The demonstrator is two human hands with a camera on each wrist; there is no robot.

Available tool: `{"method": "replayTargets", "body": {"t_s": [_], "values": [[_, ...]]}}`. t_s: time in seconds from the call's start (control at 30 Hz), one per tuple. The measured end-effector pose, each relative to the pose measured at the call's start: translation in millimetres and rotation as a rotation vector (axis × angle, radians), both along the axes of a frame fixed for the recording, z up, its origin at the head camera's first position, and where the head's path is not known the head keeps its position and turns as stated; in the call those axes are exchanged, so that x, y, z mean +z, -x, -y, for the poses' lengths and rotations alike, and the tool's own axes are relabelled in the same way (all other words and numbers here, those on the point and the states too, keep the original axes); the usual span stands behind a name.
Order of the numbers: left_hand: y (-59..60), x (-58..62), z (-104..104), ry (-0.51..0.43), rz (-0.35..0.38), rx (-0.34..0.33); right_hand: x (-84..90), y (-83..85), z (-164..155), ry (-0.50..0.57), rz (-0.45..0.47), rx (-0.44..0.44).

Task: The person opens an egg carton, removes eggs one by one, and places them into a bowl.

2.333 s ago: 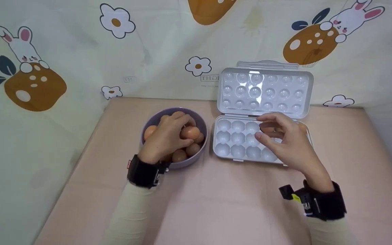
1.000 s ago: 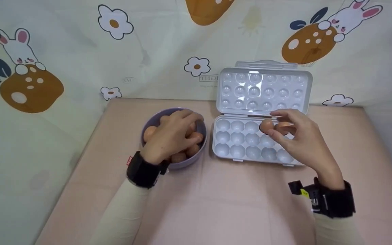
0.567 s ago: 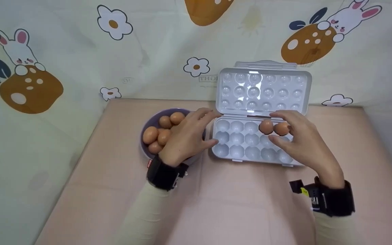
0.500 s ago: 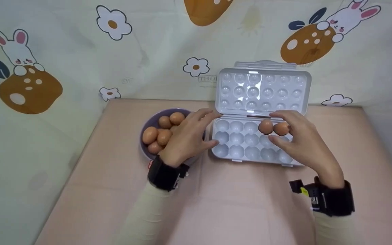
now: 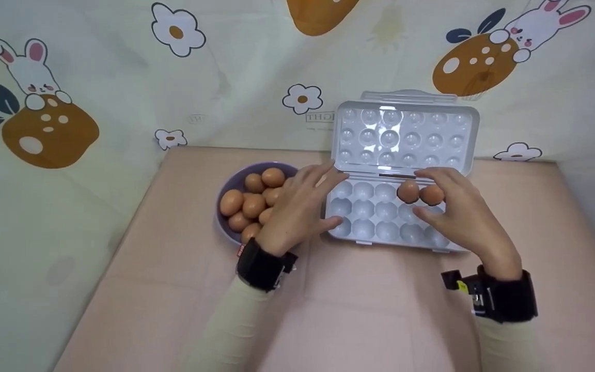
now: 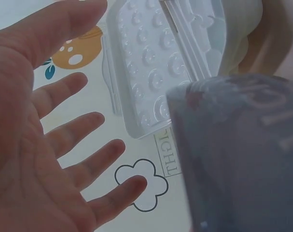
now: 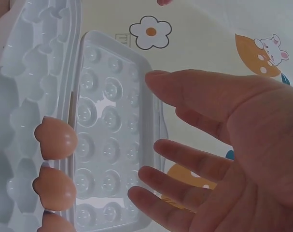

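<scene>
My left hand [image 5: 297, 209] hovers over the right side of a purple bowl [image 5: 220, 222] of brown eggs [image 5: 253, 205], its fingertips reaching toward the egg box. In the left wrist view, the left hand [image 6: 54, 125] is spread with nothing in it. Over the right part of the white plastic egg box [image 5: 363, 227], my right hand [image 5: 470, 219] has thumb and fingers apart; the right wrist view shows the hand [image 7: 223, 140] holding nothing. Eggs [image 5: 408, 191] sit in the box's back row, and three eggs [image 7: 58, 187] show in the right wrist view. My right hand hides part of the box.
The dimpled lid [image 5: 406, 137] stands raised against a patterned backdrop [image 5: 235, 62] behind the table. A pale pink cloth [image 5: 349, 310] covers the tabletop. Bowl and box stand side by side with a narrow gap between them.
My left hand has risen from among the eggs and moved right, its fingers spreading. The right hand has shifted slightly right and drawn its fingers off the eggs in the box's back row.
</scene>
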State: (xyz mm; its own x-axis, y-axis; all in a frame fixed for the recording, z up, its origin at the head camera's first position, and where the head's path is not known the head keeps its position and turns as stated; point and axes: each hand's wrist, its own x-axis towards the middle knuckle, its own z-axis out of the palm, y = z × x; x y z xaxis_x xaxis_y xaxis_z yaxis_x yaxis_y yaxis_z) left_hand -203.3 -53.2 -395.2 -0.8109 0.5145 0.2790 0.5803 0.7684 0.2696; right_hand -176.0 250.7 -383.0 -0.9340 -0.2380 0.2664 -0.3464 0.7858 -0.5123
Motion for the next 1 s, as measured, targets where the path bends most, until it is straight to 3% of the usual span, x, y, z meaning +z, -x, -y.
{"method": "replayTargets", "body": {"t_s": [0.2, 0.4, 0.53, 0.73, 1.0], "values": [[0.1, 0.3, -1, -0.01, 0.012, 0.005, -2.3, 20.1, -2, -0.056, -0.029, 0.062], [-1.2, -0.4, -2, 0.0, 0.034, 0.022, -8.4, 45.7, 2, -0.15, 0.074, 0.089], [-0.9, 0.1, -3, 0.004, 0.04, 0.022, -15.9, 56.9, 2, -0.218, 0.093, 0.113], [-0.8, 0.3, -3, 0.016, 0.034, 0.018, -22.6, 65.0, 4, -0.307, 0.17, 0.106], [-0.7, -0.1, -2, 0.013, 0.029, 0.011, -30.7, 69.3, 8, -0.321, 0.2, 0.062]]}}
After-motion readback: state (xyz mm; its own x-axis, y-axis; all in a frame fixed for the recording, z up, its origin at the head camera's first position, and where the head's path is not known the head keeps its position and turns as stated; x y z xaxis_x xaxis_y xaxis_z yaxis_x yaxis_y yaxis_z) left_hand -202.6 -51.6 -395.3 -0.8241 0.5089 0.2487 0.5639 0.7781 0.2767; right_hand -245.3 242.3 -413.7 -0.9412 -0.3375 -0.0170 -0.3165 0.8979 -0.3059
